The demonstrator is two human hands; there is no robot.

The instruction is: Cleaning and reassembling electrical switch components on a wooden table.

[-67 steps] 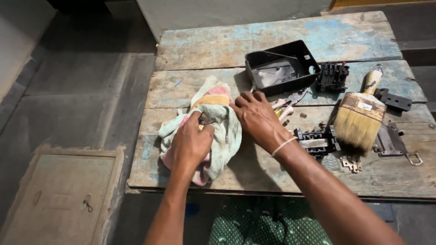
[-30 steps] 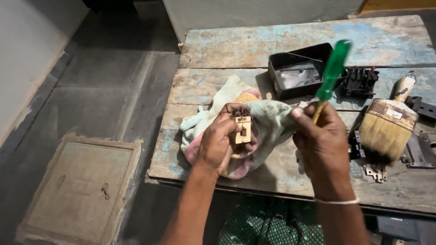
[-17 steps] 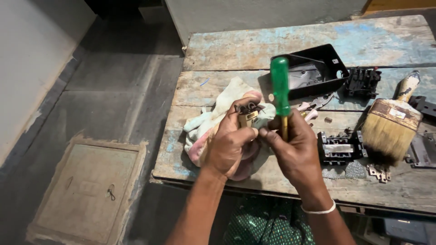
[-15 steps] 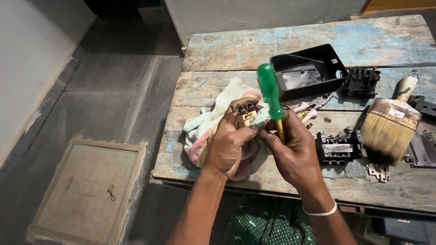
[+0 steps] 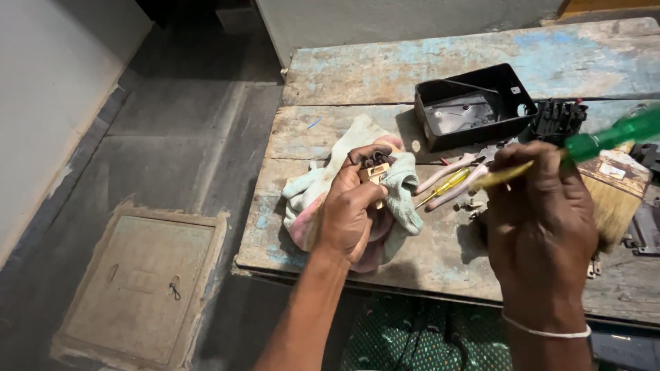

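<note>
Our left hand (image 5: 350,213) gripped a small brass-and-black part (image 5: 375,168) over the rag (image 5: 405,185); our right hand (image 5: 540,227) clenched the green screwdriver (image 5: 605,137), raised clear. We judged the part might slip into the cloth's folds.

One label in view: a small pale rectangular label (image 5: 614,171) with reddish and dark marks on the brush (image 5: 614,199) ferrule, just right of the right hand (image 5: 540,227), partly hidden by it. Print is too blurred to tell. No packages, signs or screens are seen near either hand.
</note>
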